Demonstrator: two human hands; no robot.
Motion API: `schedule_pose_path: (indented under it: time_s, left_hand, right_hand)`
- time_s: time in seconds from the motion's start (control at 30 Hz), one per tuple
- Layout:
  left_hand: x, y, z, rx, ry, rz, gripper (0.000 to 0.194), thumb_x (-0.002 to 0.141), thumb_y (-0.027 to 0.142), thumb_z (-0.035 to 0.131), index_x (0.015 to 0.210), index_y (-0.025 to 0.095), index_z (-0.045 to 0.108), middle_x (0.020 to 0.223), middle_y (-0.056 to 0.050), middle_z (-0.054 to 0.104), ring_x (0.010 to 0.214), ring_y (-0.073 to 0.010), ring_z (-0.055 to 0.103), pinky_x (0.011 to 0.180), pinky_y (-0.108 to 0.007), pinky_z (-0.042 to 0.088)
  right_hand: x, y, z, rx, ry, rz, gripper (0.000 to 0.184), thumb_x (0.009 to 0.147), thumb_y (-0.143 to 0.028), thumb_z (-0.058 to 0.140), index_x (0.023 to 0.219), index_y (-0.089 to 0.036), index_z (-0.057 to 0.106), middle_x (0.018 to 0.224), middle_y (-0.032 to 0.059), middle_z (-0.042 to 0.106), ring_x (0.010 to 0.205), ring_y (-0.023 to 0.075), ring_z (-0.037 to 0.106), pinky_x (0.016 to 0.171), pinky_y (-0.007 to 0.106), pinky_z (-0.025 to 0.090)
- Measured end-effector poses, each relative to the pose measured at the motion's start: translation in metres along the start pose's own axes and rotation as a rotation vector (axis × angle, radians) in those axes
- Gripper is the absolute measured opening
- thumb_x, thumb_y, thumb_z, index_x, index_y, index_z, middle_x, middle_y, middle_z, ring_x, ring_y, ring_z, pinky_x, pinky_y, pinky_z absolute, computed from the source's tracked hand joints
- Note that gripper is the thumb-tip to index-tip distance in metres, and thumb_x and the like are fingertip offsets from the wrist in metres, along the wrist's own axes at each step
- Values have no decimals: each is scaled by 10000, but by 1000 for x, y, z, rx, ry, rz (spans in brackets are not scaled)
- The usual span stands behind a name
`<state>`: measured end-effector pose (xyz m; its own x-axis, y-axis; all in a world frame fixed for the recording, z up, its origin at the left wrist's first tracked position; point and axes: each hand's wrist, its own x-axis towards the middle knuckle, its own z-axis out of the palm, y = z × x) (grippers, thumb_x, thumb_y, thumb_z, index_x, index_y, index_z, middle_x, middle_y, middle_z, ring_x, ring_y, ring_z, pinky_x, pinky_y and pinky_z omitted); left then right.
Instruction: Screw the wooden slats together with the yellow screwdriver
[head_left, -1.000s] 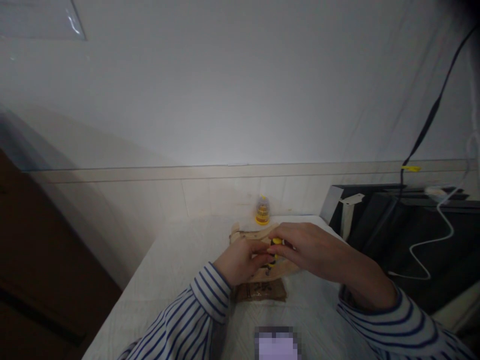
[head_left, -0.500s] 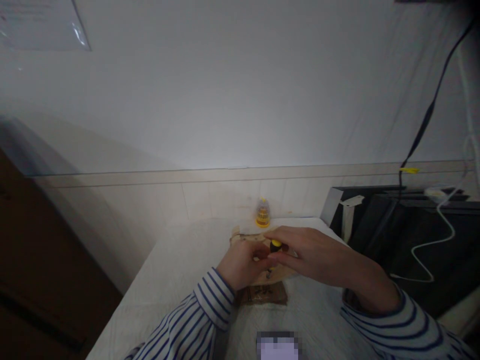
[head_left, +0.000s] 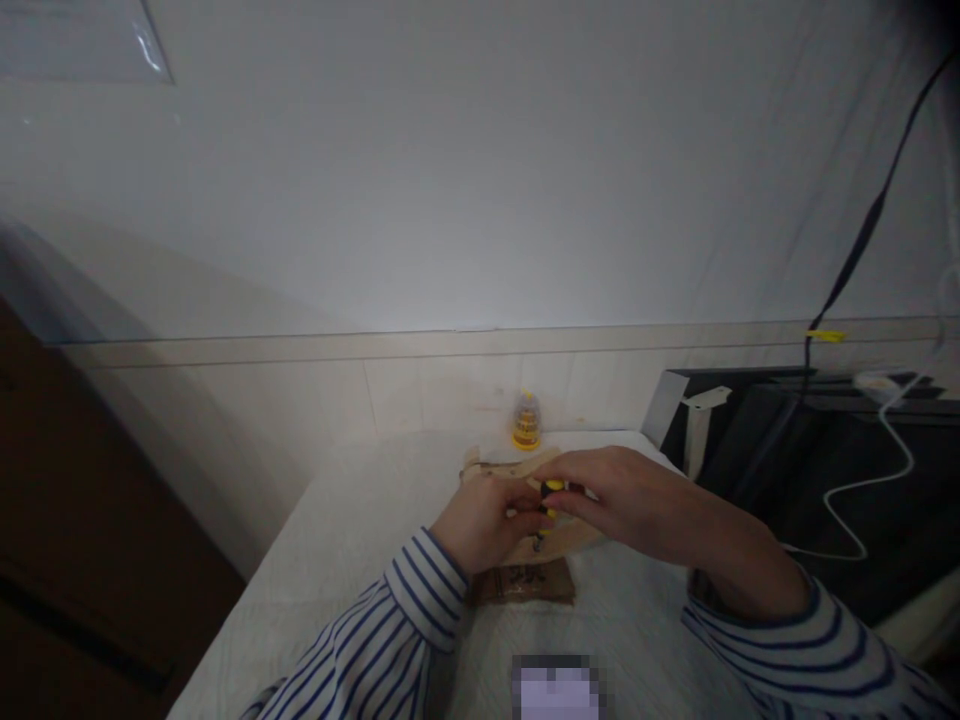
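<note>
My right hand pinches a small screwdriver with a black and yellow handle between thumb and fingers. Close against it, my left hand is closed, its thumb and fingertips at the driver's lower part. What the left fingers grip is hidden. Beneath both hands lies a flat tan piece with small dark marks, partly covered by the hands. Just in front of it, a brown packet with dark printing rests on the table.
A clear conical case with a yellow base stands at the back of the white-covered table, by the wall. A pixelated phone-like object is at the near edge. Dark panels and a white cable are on the right.
The right fingers have shifted slightly around the screwdriver handle, and more yellow shows below it. The left hand stays nearly in place. The view has tilted a little.
</note>
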<state>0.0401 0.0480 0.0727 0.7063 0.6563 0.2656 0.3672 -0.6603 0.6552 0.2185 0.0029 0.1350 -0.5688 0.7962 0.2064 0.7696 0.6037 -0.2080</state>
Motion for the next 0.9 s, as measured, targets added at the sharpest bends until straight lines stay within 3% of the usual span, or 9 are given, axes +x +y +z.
schedule_pose_path:
  time_s: [0.6, 0.9]
  left_hand:
    - [-1, 1, -2, 63, -35, 121, 179, 878, 264, 503, 891, 178, 659, 911, -24, 662, 905, -173, 580, 783, -236, 416]
    - [-2, 4, -3, 46, -47, 91, 192, 880, 271, 493, 894, 176, 659, 862, -14, 663, 836, -160, 590, 768, -233, 428]
  right_hand:
    - [-2, 4, 2, -90, 12, 68, 201, 854, -364, 516, 809, -189, 604, 684, 11, 617, 601, 146, 544, 528, 256, 304]
    - [-3, 3, 1, -102, 21, 54, 216, 867, -369, 498, 792, -185, 584, 691, 10, 611, 628, 154, 550, 543, 264, 307]
